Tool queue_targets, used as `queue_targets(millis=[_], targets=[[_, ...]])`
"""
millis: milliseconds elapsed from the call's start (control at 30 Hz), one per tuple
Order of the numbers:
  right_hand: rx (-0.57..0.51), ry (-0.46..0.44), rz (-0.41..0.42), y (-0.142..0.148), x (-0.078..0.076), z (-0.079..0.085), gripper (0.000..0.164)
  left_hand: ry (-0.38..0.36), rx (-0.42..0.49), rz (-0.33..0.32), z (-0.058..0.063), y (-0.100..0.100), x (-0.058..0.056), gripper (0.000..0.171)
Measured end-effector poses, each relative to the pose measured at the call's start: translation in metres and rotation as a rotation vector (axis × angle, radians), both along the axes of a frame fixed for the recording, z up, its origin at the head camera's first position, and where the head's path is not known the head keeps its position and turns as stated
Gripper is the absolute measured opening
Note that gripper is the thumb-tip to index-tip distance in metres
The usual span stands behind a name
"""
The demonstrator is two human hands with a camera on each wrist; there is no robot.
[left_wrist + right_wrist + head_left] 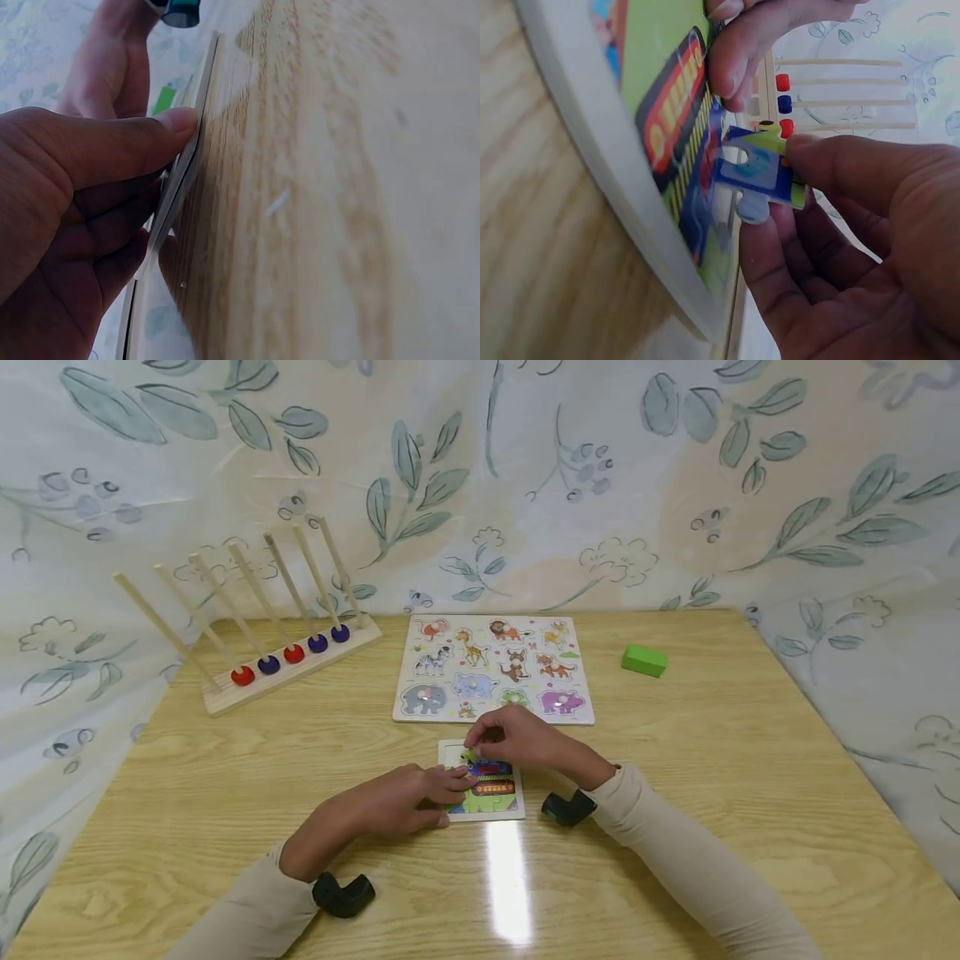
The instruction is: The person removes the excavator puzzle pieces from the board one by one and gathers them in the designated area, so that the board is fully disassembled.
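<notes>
A small jigsaw puzzle [521,797] in a pale wooden frame lies on the table in the head view, with a vehicle picture on green. My left hand [401,799] rests its outstretched fingers on the puzzle's left side; in the left wrist view the thumb [176,120] touches the frame's edge. My right hand [528,741] pinches a jigsaw piece [754,171] between thumb and fingers over the puzzle's upper part. Blue and green with a pale patch, the piece is held tilted against the board. Whether it touches its neighbours I cannot tell.
Behind the puzzle lies an animal peg board [487,639]. At the back left stands a wooden rack [232,693] of upright rods with red and blue beads. A green block [644,660] sits at the right. Patterned cloth [480,510] hangs behind the table.
</notes>
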State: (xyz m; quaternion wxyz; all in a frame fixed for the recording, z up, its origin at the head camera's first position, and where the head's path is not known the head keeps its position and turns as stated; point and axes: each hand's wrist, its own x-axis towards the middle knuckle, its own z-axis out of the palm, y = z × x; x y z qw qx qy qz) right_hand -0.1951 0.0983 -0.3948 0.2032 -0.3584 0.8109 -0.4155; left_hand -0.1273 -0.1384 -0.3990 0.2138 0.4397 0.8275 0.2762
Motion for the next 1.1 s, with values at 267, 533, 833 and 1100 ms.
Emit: queue_targets(millis=[267,533,833,1100], targets=[[0.022,0.072,-0.026,0.005,-0.001,0.01,0.018,-0.021,-0.024,0.03,0.001,0.0,0.0,0.042],[-0.02,0.038,-0.079,0.016,-0.008,0.014,0.019,-0.017,-0.029,0.032,0.001,-0.001,0.001,0.04],[-0.017,0.047,-0.096,0.025,-0.009,0.009,0.02,-0.002,-0.019,0.008,0.001,0.0,-0.002,0.041],[-0.037,0.063,-0.123,0.038,-0.01,0.012,0.019,-0.013,-0.021,0.018,0.0,-0.002,-0.001,0.04]])
